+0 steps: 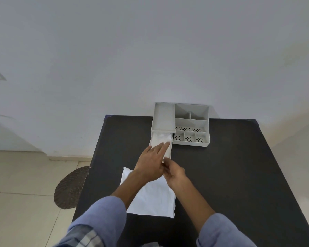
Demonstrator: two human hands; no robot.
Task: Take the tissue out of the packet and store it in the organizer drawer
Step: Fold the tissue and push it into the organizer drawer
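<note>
A grey organizer point(191, 122) stands at the far edge of the black table point(230, 175). Its drawer point(169, 152) on the left side is pulled out toward me, and white tissue point(161, 138) lies inside it. My left hand point(151, 164) lies flat over the drawer with its fingers spread on the tissue. My right hand point(175, 173) is at the drawer's front end, its fingers curled near the front panel; I cannot tell whether they grip it. The white packet point(153, 198) lies flat on the table below both hands, partly hidden by my forearms.
The organizer's right side has several open compartments point(191, 139), some with perforated bottoms. A white wall stands right behind it. A round brown mat point(70, 188) lies on the tiled floor left of the table.
</note>
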